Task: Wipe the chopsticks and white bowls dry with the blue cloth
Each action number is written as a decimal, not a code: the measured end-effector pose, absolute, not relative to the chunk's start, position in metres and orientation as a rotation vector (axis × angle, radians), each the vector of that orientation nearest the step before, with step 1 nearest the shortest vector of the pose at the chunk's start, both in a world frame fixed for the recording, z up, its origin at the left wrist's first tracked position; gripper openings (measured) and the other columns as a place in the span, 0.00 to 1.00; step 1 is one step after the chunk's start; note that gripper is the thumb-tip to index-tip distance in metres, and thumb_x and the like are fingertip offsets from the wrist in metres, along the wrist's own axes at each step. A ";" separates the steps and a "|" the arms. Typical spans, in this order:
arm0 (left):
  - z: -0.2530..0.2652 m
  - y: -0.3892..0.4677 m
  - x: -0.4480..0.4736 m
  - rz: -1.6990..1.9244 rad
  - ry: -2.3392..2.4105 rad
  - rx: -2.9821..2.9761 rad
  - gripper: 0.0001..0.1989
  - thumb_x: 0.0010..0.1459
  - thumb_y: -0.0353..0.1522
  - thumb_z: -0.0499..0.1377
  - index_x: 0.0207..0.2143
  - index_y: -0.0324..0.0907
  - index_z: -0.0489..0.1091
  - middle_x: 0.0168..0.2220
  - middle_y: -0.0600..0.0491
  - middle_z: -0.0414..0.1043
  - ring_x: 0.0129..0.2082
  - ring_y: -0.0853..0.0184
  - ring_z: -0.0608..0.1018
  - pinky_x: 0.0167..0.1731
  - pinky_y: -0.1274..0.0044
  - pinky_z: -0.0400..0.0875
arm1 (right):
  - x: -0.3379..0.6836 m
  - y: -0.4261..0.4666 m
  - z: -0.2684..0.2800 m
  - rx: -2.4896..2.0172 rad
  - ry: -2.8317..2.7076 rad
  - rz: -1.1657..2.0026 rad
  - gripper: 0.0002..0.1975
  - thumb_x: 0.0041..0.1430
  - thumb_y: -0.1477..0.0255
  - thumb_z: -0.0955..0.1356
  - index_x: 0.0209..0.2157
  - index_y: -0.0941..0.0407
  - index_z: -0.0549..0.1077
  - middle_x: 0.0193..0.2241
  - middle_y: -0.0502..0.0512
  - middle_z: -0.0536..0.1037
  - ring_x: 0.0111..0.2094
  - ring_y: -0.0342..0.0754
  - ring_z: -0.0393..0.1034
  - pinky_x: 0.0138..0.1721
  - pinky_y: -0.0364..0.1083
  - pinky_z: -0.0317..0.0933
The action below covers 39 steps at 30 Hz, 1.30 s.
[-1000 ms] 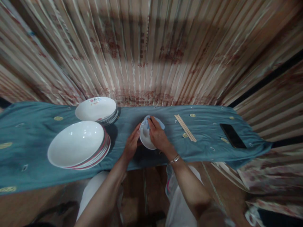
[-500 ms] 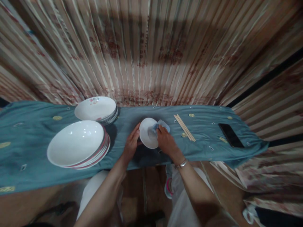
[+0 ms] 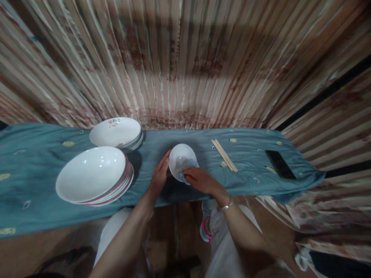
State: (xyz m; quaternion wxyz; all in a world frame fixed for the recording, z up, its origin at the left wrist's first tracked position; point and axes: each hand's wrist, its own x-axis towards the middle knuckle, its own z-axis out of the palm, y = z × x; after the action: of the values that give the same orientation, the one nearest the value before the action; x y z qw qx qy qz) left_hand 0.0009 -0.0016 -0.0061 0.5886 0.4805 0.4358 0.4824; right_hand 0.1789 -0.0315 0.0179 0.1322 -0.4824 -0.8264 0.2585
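A small white bowl (image 3: 180,156) is at the middle of the cloth-covered table, its inside facing me. My left hand (image 3: 160,173) grips the bowl by its left side, fingers along the outer wall. In my right hand (image 3: 199,178) a light blue cloth (image 3: 189,166) is bunched, pressed against the bowl's near right rim and inner wall. The fingers of that hand are closed over the cloth, and part of the cloth lies inside the bowl. The bowl's underside is hidden from view.
To the left stand a stack of large white bowls (image 3: 91,175) with red edges and, behind it, a stack of flower-patterned plates (image 3: 116,133). Chopsticks (image 3: 224,155) lie right of the bowl, and a black phone (image 3: 280,164) farther right. A pleated curtain (image 3: 185,69) hangs behind the table.
My right hand has moved with the cloth from the bowl's right side down and left to its near rim. My left hand keeps its place at the left side.
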 end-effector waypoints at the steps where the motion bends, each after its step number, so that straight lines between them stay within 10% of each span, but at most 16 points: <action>1: -0.007 -0.001 0.001 1.135 1.005 1.131 0.29 0.59 0.47 0.53 0.59 0.44 0.64 0.62 0.49 0.63 0.60 0.54 0.65 0.53 0.64 0.69 | 0.177 -0.030 0.017 -1.356 -2.364 0.812 0.12 0.60 0.79 0.60 0.36 0.58 0.75 0.38 0.57 0.78 0.41 0.48 0.71 0.45 0.47 0.62; 9: -0.012 0.001 -0.001 1.150 0.983 1.211 0.27 0.60 0.45 0.53 0.58 0.43 0.65 0.60 0.48 0.65 0.61 0.57 0.65 0.60 0.63 0.58 | 0.152 -0.014 -0.002 -1.164 -2.093 0.827 0.18 0.63 0.75 0.59 0.52 0.57 0.68 0.57 0.59 0.68 0.59 0.49 0.60 0.61 0.51 0.53; 18: -0.007 -0.003 -0.001 1.089 1.018 1.108 0.28 0.58 0.47 0.54 0.59 0.48 0.64 0.63 0.51 0.61 0.57 0.54 0.68 0.41 0.69 0.77 | 0.152 -0.011 -0.006 -1.535 -2.280 0.335 0.23 0.61 0.81 0.57 0.57 0.63 0.62 0.62 0.69 0.59 0.62 0.56 0.54 0.60 0.58 0.54; 28: -0.003 -0.003 0.001 1.106 1.024 1.094 0.29 0.57 0.48 0.56 0.58 0.46 0.66 0.61 0.49 0.64 0.56 0.53 0.70 0.43 0.67 0.76 | 0.174 -0.017 0.011 -1.532 -2.487 0.574 0.12 0.62 0.77 0.61 0.36 0.59 0.76 0.39 0.60 0.77 0.42 0.49 0.70 0.47 0.47 0.61; 39: -0.013 0.000 0.002 1.143 0.990 1.174 0.29 0.59 0.48 0.52 0.58 0.43 0.65 0.61 0.49 0.64 0.62 0.55 0.64 0.60 0.63 0.59 | 0.155 -0.012 0.014 -1.389 -2.026 0.955 0.10 0.59 0.72 0.64 0.27 0.58 0.74 0.23 0.48 0.73 0.27 0.41 0.65 0.30 0.40 0.54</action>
State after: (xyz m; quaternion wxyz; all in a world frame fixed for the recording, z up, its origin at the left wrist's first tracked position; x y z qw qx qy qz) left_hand 0.0015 0.0002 -0.0129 0.5757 0.5015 0.4228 0.4882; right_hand 0.1553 -0.0120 0.0143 0.2501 -0.5103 -0.7442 0.3509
